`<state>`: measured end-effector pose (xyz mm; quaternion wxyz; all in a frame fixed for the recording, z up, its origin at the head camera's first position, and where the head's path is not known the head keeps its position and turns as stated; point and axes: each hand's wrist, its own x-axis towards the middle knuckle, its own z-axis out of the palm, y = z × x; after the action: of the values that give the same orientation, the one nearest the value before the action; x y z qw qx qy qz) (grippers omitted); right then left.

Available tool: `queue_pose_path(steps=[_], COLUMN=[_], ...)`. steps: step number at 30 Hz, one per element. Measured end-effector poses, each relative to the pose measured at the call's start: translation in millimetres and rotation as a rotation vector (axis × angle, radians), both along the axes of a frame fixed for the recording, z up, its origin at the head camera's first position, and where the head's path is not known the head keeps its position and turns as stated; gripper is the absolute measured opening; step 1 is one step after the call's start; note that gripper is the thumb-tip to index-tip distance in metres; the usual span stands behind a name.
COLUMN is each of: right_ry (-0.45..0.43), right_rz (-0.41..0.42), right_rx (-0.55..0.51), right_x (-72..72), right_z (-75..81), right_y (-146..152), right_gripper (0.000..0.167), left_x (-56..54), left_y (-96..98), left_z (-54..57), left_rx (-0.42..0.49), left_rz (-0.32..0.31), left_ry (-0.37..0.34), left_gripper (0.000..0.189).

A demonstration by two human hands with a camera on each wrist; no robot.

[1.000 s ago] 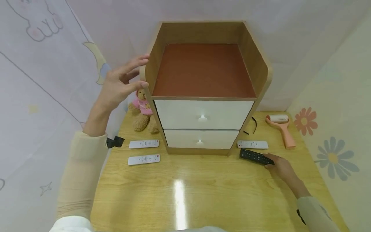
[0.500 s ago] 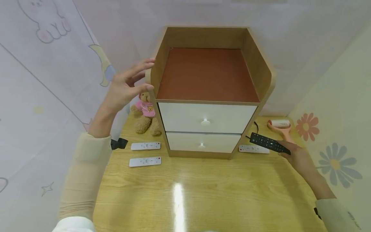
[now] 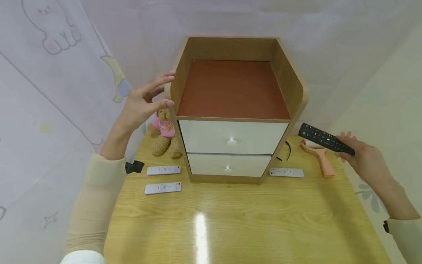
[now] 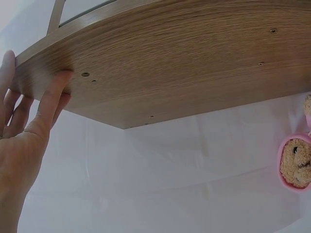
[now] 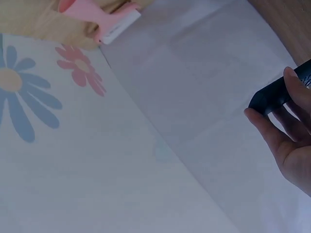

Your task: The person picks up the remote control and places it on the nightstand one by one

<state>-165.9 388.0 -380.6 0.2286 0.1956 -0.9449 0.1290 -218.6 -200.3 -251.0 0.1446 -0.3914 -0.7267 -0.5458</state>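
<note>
Left hand (image 3: 140,104) at ten o'clock, fingers (image 4: 51,99) spread, touches a cabinet (image 3: 235,90); right hand (image 3: 367,159) at three pinches a remote (image 3: 322,138), droppable if its half-hidden grip slackens.

head cam high, facing fwd/down; wrist cams close in; head + l wrist share cabinet (image 3: 232,110), bear (image 3: 165,128)

Cabinet (image 3: 211,135): on the table (image 3: 247,223), clock centre
Left hand (image 3: 136,106): 9 o'clock, on the side panel (image 4: 170,63)
Teddy bear (image 3: 166,134): between 8 and 9
Paired remotes (image 3: 163,169): toward 8, one before the other
Single remote (image 3: 286,172): between 4 and 5
Lint roller (image 3: 324,163): 4 o'clock
Held remote (image 3: 321,138): between 3 and 4, in right hand (image 3: 367,161)
</note>
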Motion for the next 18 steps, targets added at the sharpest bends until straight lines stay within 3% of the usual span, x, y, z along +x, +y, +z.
queue_pose_path(steps=[11, 18], right_ry=[0.051, 0.026], right_rz=[-0.082, -0.116], right_rx=[0.065, 0.092], right_x=[-22.6, -39.0], right_z=[78.1, 114.6], right_y=[-3.1, -11.5], right_gripper=[0.053, 0.051], left_x=[-3.7, -3.2], left_y=[1.2, -3.3], left_z=[-2.6, -2.4], left_rx=[-0.005, -0.013], left_rz=[0.001, 0.012], left_ry=[0.011, 0.013], left_gripper=[0.052, 0.051])
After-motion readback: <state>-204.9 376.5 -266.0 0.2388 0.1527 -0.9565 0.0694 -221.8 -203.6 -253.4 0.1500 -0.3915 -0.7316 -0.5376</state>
